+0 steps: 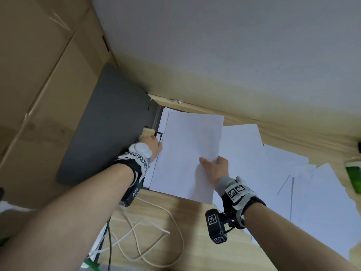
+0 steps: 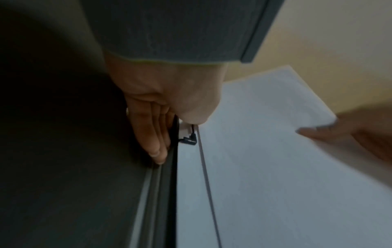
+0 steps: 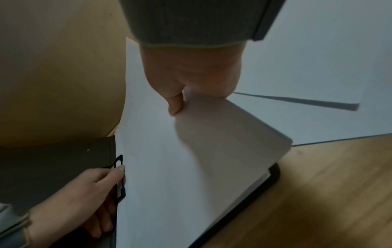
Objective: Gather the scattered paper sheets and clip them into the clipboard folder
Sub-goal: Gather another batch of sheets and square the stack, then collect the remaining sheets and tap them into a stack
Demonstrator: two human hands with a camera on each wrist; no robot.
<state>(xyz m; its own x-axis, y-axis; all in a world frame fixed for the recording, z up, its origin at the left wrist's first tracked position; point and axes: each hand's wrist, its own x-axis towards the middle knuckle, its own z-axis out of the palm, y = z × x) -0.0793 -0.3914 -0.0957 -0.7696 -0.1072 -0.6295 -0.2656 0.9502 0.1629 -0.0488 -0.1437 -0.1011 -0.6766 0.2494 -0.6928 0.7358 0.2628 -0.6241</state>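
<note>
The grey clipboard folder (image 1: pixel 109 122) lies open on the wooden table, its left cover spread toward the boxes. My left hand (image 1: pixel 151 144) is at the spine, thumb on the black wire clip (image 1: pixel 159 136), fingers beneath the folder's edge. The left wrist view shows the thumb over the clip (image 2: pixel 188 139). My right hand (image 1: pixel 214 167) pinches the right edge of a stack of white sheets (image 1: pixel 187 153), which lies over the folder's right half, its left edge at the clip (image 3: pixel 119 176). The stack (image 3: pixel 169 159) bends upward at my right hand (image 3: pixel 191 75).
Several loose white sheets (image 1: pixel 320 202) lie scattered on the table to the right. Cardboard boxes (image 1: pixel 39 94) stand at the left and a wall panel (image 1: pixel 234 55) behind. White cables (image 1: pixel 156 231) loop at the near edge. A green object (image 1: pixel 353 177) sits far right.
</note>
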